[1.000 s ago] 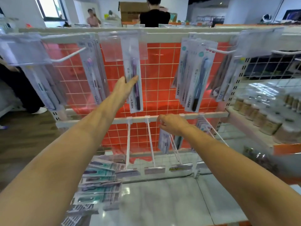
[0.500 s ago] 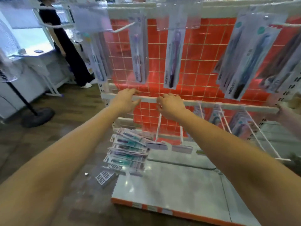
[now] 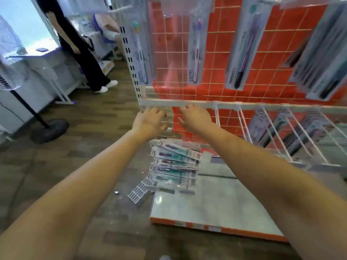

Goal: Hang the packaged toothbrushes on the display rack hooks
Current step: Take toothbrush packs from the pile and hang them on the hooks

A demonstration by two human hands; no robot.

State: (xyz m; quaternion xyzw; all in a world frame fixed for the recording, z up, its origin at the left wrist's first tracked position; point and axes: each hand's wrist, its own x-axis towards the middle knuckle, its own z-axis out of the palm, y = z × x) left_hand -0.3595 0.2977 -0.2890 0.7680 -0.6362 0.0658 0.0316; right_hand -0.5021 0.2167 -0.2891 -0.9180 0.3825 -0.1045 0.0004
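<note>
Both hands reach to the white crossbar (image 3: 187, 104) of the display rack near the middle of the frame. The left hand (image 3: 149, 121) has its grip curled loosely just under the bar's left end; whether the fingers actually close on anything cannot be told. The right hand (image 3: 195, 119) sits just beside it, fingers bent with the tips at the bar's lower edge, and its grip is equally unclear; nothing shows held in it.

Behind the hands stands the red wire grid panel (image 3: 216, 62), and to the right of the right hand several white hooks (image 3: 270, 132) slope out from the crossbar towards the lower right, some carrying packs at their far ends. In the upper half of the frame, packaged toothbrushes hang in a row: one at the perforated white upright (image 3: 141, 53), one in the centre (image 3: 196, 51), a purple one (image 3: 246, 47) to its right, and a blurred bunch at the right edge.

The stack of packaged toothbrushes (image 3: 176, 166) lies below both hands, well apart from them, on the left edge of the pale shelf base (image 3: 216, 203), fanned and overhanging the wooden floor (image 3: 78, 117). A fan stand (image 3: 48, 129) and a person in black (image 3: 80, 53) occupy the upper left.
</note>
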